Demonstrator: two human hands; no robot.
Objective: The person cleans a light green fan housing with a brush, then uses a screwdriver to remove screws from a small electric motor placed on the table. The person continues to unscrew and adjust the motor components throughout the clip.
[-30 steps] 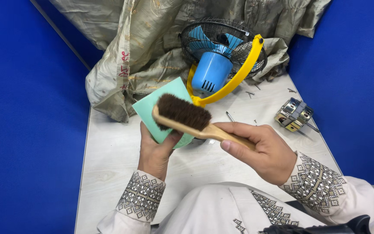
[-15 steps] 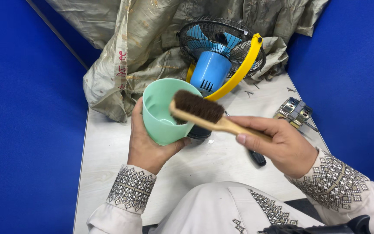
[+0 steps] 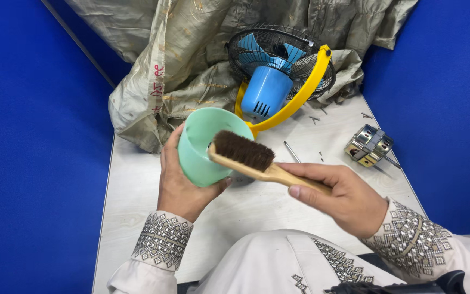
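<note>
Left hand (image 3: pixel 183 185) is wrapped around the mint-green plastic cover (image 3: pixel 205 147), fingers curled behind its wall and thumb along the near side, holding it tilted above the bench (image 3: pixel 137 218) with its open mouth turned up and toward the person. Right hand (image 3: pixel 344 198) is closed around the wooden handle of the brush (image 3: pixel 251 160), index finger laid along the shaft. The dark bristle head rests at the near rim of the cover, touching or just over it; exact contact cannot be confirmed.

Procedure for the brushing step, as judged from this position:
- Keep the cover gripped by its outer wall only, so the rim and interior stay accessible to the bristles.
- Angle the open mouth slightly downward so loosened dust falls out rather than settling inside.
- Work the bristles in short strokes from the inside toward the rim.
- Rotate the cover in the supporting hand rather than twisting the wrist that holds the brush.

Behind the hands, a small fan (image 3: pixel 278 71) with a blue motor housing, yellow bracket and dark wire guard lies against a crumpled beige cloth (image 3: pixel 191 54). A metal motor core (image 3: pixel 369 145) and several loose screws (image 3: pixel 314 118) lie on the bench to the right, well apart from the work.
</note>
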